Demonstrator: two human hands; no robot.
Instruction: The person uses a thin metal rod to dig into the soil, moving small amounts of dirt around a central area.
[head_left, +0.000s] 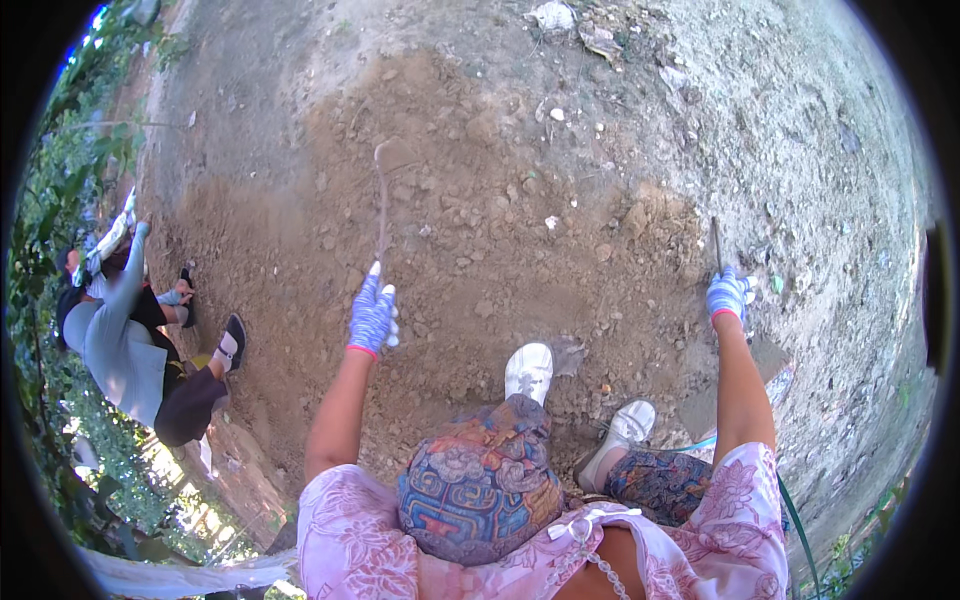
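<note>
My left hand (373, 311), in a blue and white knit glove with a red cuff, is closed on the lower end of a thin metal hand tool (384, 202). The tool points away from me over loose soil, and its flat blade-like end lies on the soil. My right hand (729, 295), in a matching glove, grips a thin rod-like tool (717, 244) at the right edge of the dug soil (480, 247). Whether that rod has a blade cannot be seen. The two hands are well apart, on either side of the brown, clumpy earth.
Two people (124, 330) sit at the left on the dirt. My white shoes (529, 371) rest on the soil. A flat slab (697, 401) lies under my right forearm, near a green strap (799, 525). Dry leaves (600, 41) lie at the top; green plants (67, 195) border the left.
</note>
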